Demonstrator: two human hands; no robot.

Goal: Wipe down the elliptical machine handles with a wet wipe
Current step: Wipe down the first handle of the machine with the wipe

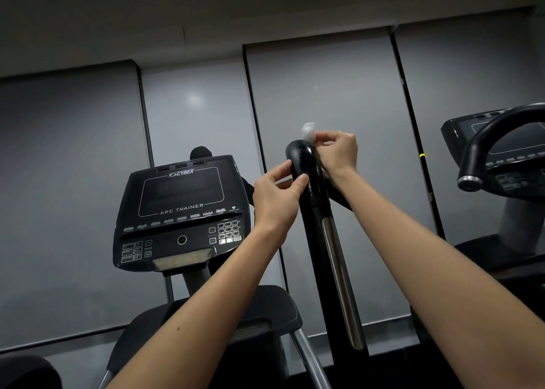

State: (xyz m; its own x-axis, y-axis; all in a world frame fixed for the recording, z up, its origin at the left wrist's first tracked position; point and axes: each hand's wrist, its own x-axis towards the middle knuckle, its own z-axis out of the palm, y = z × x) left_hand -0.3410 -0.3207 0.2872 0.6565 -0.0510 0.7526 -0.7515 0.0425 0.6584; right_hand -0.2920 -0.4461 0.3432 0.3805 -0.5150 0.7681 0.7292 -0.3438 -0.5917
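The black right handle (317, 200) of the elliptical rises upright in the middle of the head view, with a silver strip on its lower part. My left hand (277, 194) grips the handle just below its rounded top, thumb on the near side. My right hand (336, 152) is behind the top of the handle and pinches a small crumpled white wet wipe (308, 131), which sticks up above the handle's top. The machine's left handle tip (200, 152) shows only as a dark knob behind the console.
The black console (180, 211) marked Arc Trainer sits left of the handle. A second machine with a curved black handlebar (483, 144) and console stands at the right edge. Grey wall panels fill the background. A silver frame bar (309, 359) runs low in the middle.
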